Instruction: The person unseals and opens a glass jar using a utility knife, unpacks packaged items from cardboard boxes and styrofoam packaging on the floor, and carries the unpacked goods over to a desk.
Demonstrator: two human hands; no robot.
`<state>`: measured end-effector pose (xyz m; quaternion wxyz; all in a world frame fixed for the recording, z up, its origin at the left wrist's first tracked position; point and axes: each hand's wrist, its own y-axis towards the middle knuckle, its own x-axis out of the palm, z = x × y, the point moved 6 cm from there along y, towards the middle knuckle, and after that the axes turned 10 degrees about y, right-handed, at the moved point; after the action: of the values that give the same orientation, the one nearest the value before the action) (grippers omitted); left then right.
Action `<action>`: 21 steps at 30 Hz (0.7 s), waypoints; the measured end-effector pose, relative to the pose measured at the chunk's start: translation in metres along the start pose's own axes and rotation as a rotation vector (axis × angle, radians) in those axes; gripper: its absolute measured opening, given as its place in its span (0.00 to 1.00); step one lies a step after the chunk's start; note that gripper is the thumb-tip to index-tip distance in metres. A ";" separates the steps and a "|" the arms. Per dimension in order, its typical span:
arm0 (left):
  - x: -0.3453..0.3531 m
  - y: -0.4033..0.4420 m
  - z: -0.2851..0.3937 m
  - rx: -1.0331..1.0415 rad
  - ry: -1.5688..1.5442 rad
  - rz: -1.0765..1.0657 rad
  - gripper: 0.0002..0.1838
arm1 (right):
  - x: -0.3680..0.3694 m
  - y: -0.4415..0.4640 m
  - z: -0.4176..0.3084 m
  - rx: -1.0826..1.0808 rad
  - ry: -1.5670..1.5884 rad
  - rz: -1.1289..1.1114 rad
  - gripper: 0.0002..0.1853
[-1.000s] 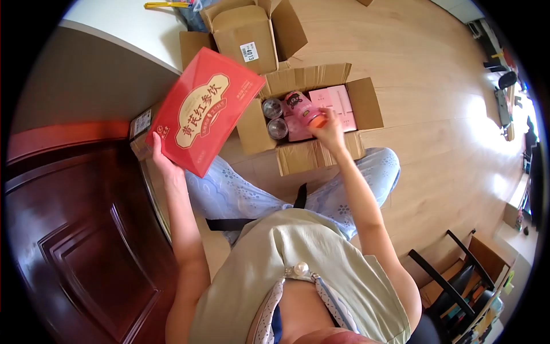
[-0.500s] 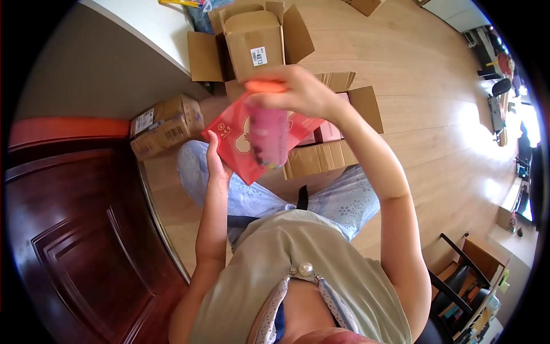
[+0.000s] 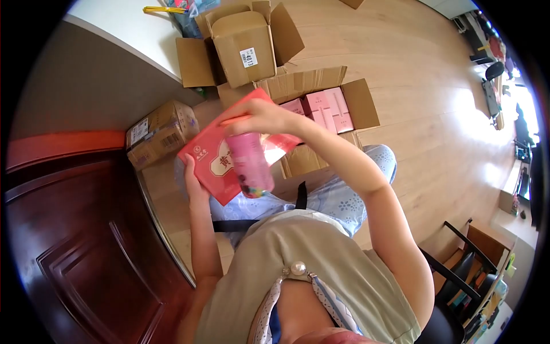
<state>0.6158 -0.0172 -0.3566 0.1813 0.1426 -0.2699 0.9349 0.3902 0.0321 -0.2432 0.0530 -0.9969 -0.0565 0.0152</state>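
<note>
My left hand (image 3: pixel 196 182) grips the lower left edge of a flat red box (image 3: pixel 210 150) with a cream label and gold lettering. Over that box, my right hand (image 3: pixel 256 117) is closed round the orange lid of a pink bottle (image 3: pixel 251 163), which hangs lid up, its base tilted slightly to the right. Behind them is an open cardboard carton (image 3: pixel 361 103) on the floor, with several pink boxes (image 3: pixel 330 109) inside. The red box and my right arm hide the carton's left part.
Beyond the carton stands another open cardboard box (image 3: pixel 240 49) with a white label. A taped parcel (image 3: pixel 163 135) lies on the floor at the left, by the dark red door (image 3: pixel 97 241). A black chair (image 3: pixel 458 275) is at the lower right.
The pink bottle has come out of the carton in my right hand, over to the left and lid up. The red box has moved down and right, uncovering the taped parcel.
</note>
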 end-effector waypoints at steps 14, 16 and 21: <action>-0.052 0.001 0.047 0.231 -0.097 0.165 0.29 | -0.176 -0.206 0.043 -0.014 -0.140 0.993 0.20; -0.039 0.005 0.027 0.195 -0.148 0.186 0.28 | -0.157 -0.179 0.047 -0.009 -0.140 0.928 0.20; -0.017 0.020 -0.024 0.144 -0.222 -0.230 0.31 | -0.095 -0.105 0.032 -0.172 -0.421 0.587 0.22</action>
<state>0.6185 -0.0243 -0.3911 0.2454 0.2872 -0.2025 0.9035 0.2833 0.1286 -0.2612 -0.0503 -0.9465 0.2211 0.2297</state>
